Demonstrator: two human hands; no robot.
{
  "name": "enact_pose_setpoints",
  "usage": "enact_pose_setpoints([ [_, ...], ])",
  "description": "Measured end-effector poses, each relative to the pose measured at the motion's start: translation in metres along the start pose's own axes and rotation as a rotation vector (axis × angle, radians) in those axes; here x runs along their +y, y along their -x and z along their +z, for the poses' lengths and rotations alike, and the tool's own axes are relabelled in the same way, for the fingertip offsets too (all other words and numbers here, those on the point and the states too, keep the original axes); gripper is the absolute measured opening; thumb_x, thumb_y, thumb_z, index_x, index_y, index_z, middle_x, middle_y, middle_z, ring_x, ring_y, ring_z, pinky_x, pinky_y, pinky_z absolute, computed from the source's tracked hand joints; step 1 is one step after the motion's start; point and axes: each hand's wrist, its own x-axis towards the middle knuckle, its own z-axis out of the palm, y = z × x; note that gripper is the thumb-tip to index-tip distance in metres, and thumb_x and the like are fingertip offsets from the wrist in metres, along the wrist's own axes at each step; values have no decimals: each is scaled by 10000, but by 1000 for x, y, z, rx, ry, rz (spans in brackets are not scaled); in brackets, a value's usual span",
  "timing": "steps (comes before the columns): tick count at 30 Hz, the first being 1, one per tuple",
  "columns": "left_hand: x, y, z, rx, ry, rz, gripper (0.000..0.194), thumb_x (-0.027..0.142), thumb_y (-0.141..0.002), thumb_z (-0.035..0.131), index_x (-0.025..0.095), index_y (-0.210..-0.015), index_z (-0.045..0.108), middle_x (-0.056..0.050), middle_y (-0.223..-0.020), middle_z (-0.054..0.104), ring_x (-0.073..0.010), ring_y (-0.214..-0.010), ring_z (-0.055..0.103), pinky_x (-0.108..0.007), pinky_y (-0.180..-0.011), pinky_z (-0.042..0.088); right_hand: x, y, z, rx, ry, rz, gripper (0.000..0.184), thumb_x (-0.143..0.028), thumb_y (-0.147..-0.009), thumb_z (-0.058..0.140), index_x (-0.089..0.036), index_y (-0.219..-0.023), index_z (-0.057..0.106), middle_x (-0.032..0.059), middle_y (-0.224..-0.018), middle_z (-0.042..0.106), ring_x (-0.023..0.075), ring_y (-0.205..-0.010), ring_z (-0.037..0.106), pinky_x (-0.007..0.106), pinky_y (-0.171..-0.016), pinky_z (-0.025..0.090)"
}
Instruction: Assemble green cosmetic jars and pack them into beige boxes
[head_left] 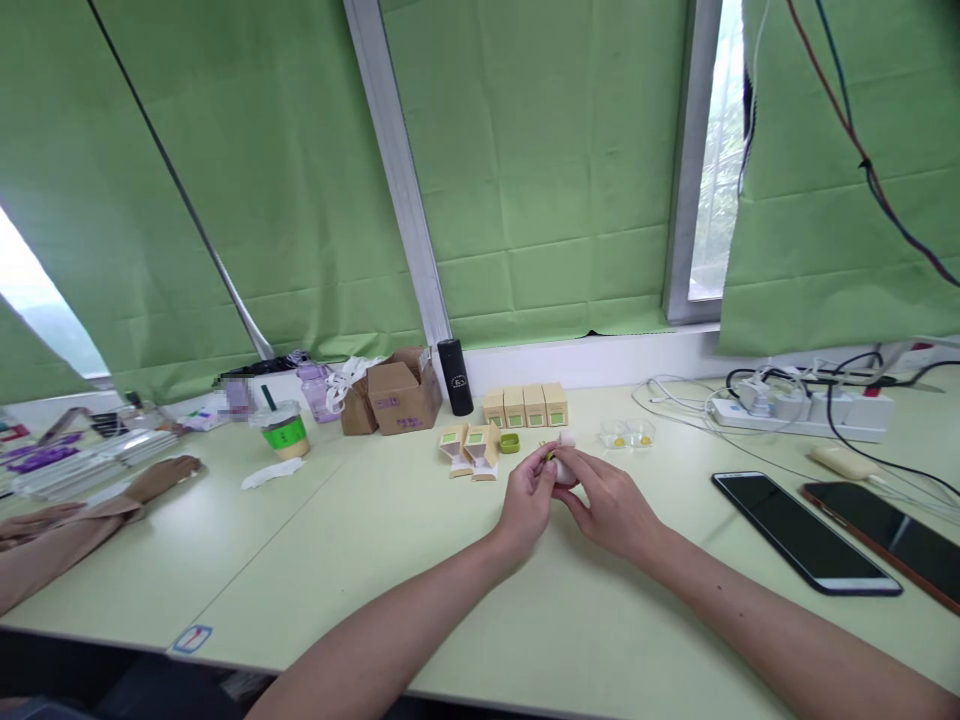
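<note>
My left hand (529,502) and my right hand (613,500) meet above the table, fingers closed around a small white object (567,439). A bit of yellow-green shows between the fingertips, but the object's kind is mostly hidden. Just left of the hands is a small green square container (509,442). Beside it lie two small cardboard boxes with flaps raised, the left box (454,450) and the right box (482,448). Clear plastic cups (627,434) with yellow bits inside rest to the right of my hands. Behind stands a row of several small cardboard boxes (534,407).
A black bottle (454,377) and a brown carton (403,395) stand at the back. Left are a drink cup (286,430) and another person's sleeve (71,540). Two phones, one black and white (802,530), lie right, near a power strip (802,412) with cables.
</note>
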Motion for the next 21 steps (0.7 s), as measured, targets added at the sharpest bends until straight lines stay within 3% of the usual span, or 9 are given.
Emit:
enact_pose_setpoints([
  [10,7,2,4,-3,38,-32,477,465,-914,716,169,-1288,706,-156,-1351,699,-316,-1273,656,-509,-1118,525,0,-1,1,54,80,-27,308,-155,-1020,474,-182,-1319,538,143,-1078,766,270,-923,759,370,-692,624],
  [21,11,0,9,58,-21,4,424,376,-920,717,128,-1263,690,-174,-1275,728,-290,-1178,702,-473,-1075,556,4,-3,1,36,112,-49,373,-96,-962,481,-176,-1326,512,143,-1102,758,262,-880,747,352,-673,598],
])
